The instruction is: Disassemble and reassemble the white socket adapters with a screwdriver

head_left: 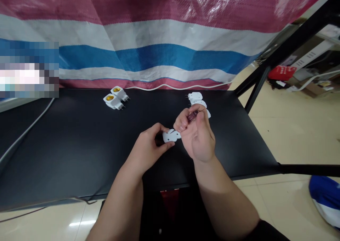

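The left hand is closed to a pinch, thumb and forefinger on the edges of a white piece over the front middle of the black table. The right hand is turned palm up, fingers curled round the dark handle of a tool; a thin dark line, seemingly its shaft, slants down onto the piece — whether the tip touches, I cannot tell. The piece's right end runs behind the right hand, and whether its underside rests on the table is hidden. More white plugs lie beyond that hand — partly covered by it, so their number is unclear. Two sockets with gold-coloured insides sit at the back left. A pixelated patch blots out the far left.
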A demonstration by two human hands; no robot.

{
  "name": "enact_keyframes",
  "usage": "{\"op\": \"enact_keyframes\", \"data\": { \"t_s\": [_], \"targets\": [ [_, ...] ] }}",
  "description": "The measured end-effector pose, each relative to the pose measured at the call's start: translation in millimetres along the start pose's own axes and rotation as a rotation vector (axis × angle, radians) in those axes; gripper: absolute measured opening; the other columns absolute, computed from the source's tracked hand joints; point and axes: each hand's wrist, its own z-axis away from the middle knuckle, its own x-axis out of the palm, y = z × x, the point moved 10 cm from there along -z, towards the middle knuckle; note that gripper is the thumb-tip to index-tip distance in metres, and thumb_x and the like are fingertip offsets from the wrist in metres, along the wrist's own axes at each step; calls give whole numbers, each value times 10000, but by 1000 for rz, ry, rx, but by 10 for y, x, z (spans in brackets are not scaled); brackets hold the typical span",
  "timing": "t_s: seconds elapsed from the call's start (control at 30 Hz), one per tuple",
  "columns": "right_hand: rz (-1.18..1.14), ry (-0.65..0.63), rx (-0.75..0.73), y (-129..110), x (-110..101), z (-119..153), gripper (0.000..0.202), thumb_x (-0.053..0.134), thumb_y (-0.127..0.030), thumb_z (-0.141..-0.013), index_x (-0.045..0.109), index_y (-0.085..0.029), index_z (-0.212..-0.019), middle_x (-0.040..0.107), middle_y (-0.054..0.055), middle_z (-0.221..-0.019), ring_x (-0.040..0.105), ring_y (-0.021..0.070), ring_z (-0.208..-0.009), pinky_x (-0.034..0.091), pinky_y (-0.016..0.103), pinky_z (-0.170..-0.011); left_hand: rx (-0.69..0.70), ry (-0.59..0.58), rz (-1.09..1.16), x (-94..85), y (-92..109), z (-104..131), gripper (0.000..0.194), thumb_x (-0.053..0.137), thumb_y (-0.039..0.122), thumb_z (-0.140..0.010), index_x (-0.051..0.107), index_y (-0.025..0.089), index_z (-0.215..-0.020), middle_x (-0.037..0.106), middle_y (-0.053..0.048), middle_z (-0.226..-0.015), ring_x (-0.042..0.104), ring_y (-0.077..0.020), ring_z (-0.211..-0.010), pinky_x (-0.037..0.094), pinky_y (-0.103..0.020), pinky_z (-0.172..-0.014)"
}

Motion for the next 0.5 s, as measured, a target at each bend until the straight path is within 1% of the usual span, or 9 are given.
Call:
{"op": "enact_keyframes", "data": {
  "t_s": [0.07, 0.17, 0.33, 0.5],
  "targets": [
    [-22, -8, -5, -10, 8, -10, 258, 633, -537, -1038, 518, -307, -1015, 460, -43, -755, 411, 152, -636, 380, 323, -640, -7, -2, 16, 1, -9, 0, 301, 862, 251, -842, 682, 228, -1082, 765, -16, -1041, 726, -189, -906, 601, -322, -784],
    [-41, -15, -14, -23, 10, -14, 225, 627, -494, -1053, 525, -299, -1005, 482, -42, -760, 423, 143, -640, 371, 317, -642, -4, -7, 22, 5, -8, 3, 327, 870, 242, -833, 681, 236, -1100, 762, -14, -1061, 730, -194, -931, 602, -330, -801],
    [-5, -11, -20, -23, 18, -6, 264, 656, -518, -1028, 510, -301, -996, 497, -38, -769, 444, 153, -657, 404, 331, -656, 10, -1, -7, -11, 10, 6, 328, 877, 222, -832, 705, 238, -1110, 766, -12, -1076, 728, -186, -915, 595, -331, -817],
    [-7, -18, 2, 7, 45, 1, 282, 661, -538, -1019, 510, -301, -992, 512, -32, -779, 453, 161, -669, 419, 335, -654, 28, 1, -55, -16, 36, 1, 313, 884, 248, -836, 732, 241, -1111, 779, -16, -1068, 724, -189, -891, 584, -329, -813]
  ]
}}
